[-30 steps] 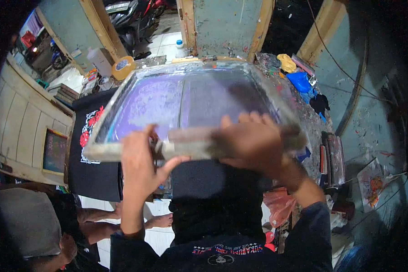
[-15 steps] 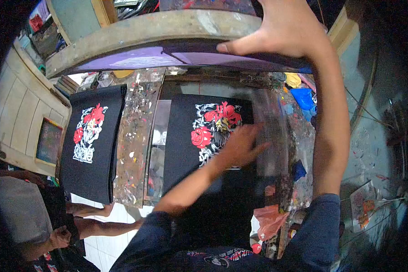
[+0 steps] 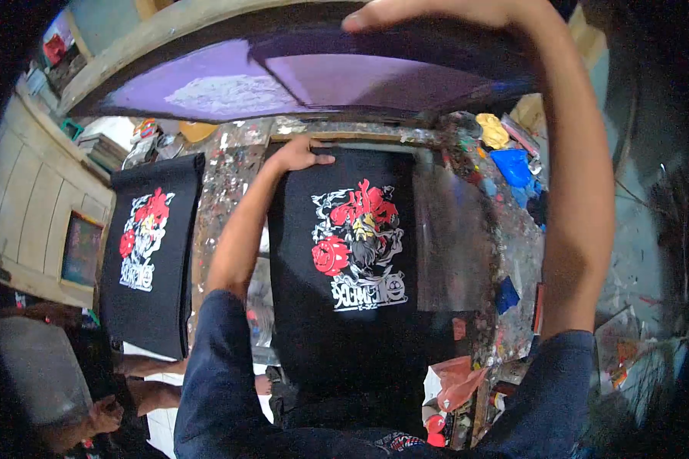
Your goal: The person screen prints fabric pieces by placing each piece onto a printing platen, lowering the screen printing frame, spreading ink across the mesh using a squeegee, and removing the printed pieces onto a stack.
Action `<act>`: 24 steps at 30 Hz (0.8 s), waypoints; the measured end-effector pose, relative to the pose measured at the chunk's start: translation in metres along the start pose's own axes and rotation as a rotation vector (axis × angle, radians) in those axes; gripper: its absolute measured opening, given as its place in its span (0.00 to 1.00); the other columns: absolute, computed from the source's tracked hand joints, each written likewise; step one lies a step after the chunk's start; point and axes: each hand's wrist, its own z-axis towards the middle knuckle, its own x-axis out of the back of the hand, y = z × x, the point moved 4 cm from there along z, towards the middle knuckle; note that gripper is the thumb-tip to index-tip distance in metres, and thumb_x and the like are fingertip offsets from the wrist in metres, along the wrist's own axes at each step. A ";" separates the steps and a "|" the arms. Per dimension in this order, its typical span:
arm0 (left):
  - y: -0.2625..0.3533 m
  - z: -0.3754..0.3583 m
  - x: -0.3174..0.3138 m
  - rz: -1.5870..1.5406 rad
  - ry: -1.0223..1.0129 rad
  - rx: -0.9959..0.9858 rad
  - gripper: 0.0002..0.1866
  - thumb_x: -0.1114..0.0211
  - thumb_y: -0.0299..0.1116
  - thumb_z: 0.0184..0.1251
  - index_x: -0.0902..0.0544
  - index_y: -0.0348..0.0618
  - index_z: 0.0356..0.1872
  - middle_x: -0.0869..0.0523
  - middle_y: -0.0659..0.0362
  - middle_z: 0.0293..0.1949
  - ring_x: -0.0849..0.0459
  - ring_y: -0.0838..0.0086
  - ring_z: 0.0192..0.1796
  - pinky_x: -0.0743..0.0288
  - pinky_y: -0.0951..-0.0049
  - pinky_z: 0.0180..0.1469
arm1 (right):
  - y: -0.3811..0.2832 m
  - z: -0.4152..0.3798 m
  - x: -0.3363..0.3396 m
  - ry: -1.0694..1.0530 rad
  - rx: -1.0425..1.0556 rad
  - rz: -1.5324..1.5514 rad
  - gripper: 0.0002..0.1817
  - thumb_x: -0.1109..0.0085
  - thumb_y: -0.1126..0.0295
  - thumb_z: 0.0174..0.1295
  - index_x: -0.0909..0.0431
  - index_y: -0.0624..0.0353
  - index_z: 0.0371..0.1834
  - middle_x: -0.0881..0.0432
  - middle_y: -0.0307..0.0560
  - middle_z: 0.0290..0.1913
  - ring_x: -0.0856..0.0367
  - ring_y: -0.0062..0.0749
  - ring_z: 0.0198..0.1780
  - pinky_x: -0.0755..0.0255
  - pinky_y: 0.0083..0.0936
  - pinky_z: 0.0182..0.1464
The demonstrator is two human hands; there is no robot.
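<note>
A black printed cloth (image 3: 344,336) lies flat in front of me, with red flowers, grey-white figures, a touch of yellow and white lettering on it. At its far left corner is my left hand (image 3: 300,156), thumb on the near side and fingers at the far edge, closed on the cloth. My right hand (image 3: 452,11) grips the raised screen-printing frame (image 3: 130,40) at the top of the view, its thumb along the near bar; the other fingers are cut off. The frame's purple mesh (image 3: 344,76) hangs tilted above the cloth's far end.
On the left lies a second black cloth (image 3: 149,314) with the same print. A paint-spattered board (image 3: 218,191) runs between the two. Blue plastic (image 3: 513,167) and a yellow rag (image 3: 492,131) sit at the right. Another person's hand (image 3: 106,413) shows at lower left.
My left hand has gone from the middle of the print to the cloth's far left corner. The frame is tilted up more, showing more purple mesh. My view has shifted slightly.
</note>
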 end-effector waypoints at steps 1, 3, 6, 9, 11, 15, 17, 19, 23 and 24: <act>0.044 -0.031 0.029 0.070 -0.032 0.014 0.25 0.25 0.53 0.68 0.08 0.39 0.49 0.07 0.51 0.39 0.11 0.68 0.42 0.20 0.61 0.48 | 0.005 -0.001 0.000 0.040 0.018 0.001 0.57 0.21 0.32 0.34 0.17 0.75 0.58 0.12 0.69 0.54 0.12 0.53 0.54 0.19 0.37 0.60; 0.071 -0.088 0.069 0.220 0.109 0.043 0.23 0.27 0.49 0.71 0.09 0.37 0.49 0.07 0.53 0.35 0.13 0.72 0.36 0.19 0.64 0.44 | 0.033 -0.013 0.002 0.103 0.050 0.040 0.55 0.20 0.35 0.36 0.17 0.75 0.59 0.12 0.67 0.55 0.12 0.51 0.54 0.20 0.37 0.60; 0.139 -0.132 0.092 0.251 0.212 0.283 0.21 0.29 0.47 0.73 0.11 0.34 0.49 0.08 0.46 0.35 0.12 0.70 0.36 0.20 0.63 0.44 | 0.156 -0.071 -0.003 0.047 -0.005 0.135 0.51 0.19 0.40 0.39 0.17 0.75 0.59 0.12 0.65 0.54 0.13 0.50 0.53 0.21 0.37 0.60; 0.138 -0.166 0.089 0.164 0.416 0.451 0.22 0.29 0.46 0.75 0.11 0.31 0.42 0.12 0.59 0.28 0.19 0.80 0.33 0.22 0.65 0.39 | 0.274 -0.139 -0.007 -0.053 -0.122 0.224 0.47 0.17 0.45 0.43 0.18 0.76 0.59 0.12 0.63 0.53 0.14 0.48 0.52 0.22 0.38 0.60; 0.143 -0.187 0.091 0.331 0.464 0.589 0.22 0.29 0.47 0.74 0.11 0.32 0.40 0.12 0.59 0.27 0.19 0.79 0.32 0.23 0.64 0.38 | 0.359 -0.186 -0.008 -0.122 -0.192 0.303 0.45 0.16 0.49 0.45 0.18 0.76 0.59 0.12 0.62 0.52 0.15 0.47 0.52 0.23 0.38 0.59; 0.194 -0.192 0.069 0.836 0.549 0.529 0.18 0.26 0.44 0.67 0.13 0.37 0.45 0.11 0.46 0.40 0.13 0.54 0.43 0.23 0.56 0.48 | 0.432 -0.227 0.031 -0.223 -0.290 0.325 0.40 0.15 0.56 0.49 0.18 0.77 0.59 0.12 0.59 0.51 0.16 0.45 0.50 0.25 0.39 0.59; 0.183 -0.170 0.046 0.843 0.557 0.410 0.19 0.24 0.38 0.62 0.15 0.43 0.51 0.14 0.47 0.53 0.18 0.49 0.59 0.28 0.51 0.62 | 0.427 -0.217 0.057 -0.248 -0.287 0.256 0.40 0.15 0.58 0.50 0.19 0.77 0.60 0.13 0.60 0.52 0.17 0.46 0.51 0.26 0.40 0.60; 0.176 -0.122 0.017 0.804 0.513 0.179 0.19 0.24 0.38 0.62 0.14 0.41 0.50 0.13 0.47 0.51 0.16 0.48 0.56 0.25 0.52 0.60 | 0.445 -0.195 0.054 -0.231 -0.209 0.168 0.42 0.15 0.56 0.50 0.20 0.78 0.61 0.14 0.62 0.55 0.17 0.48 0.54 0.28 0.41 0.63; 0.138 0.000 -0.044 0.708 0.430 -0.061 0.23 0.27 0.35 0.62 0.18 0.42 0.58 0.15 0.50 0.59 0.18 0.52 0.62 0.24 0.54 0.65 | 0.446 -0.211 0.038 0.001 -0.156 0.079 0.46 0.13 0.54 0.47 0.21 0.78 0.63 0.15 0.65 0.58 0.19 0.50 0.58 0.31 0.41 0.67; 0.121 0.035 -0.056 0.693 0.370 -0.043 0.29 0.29 0.34 0.61 0.22 0.45 0.65 0.19 0.50 0.67 0.22 0.52 0.70 0.27 0.54 0.71 | 0.437 -0.212 0.042 -0.059 -0.193 0.091 0.46 0.13 0.55 0.46 0.21 0.79 0.63 0.15 0.65 0.58 0.19 0.49 0.58 0.30 0.41 0.67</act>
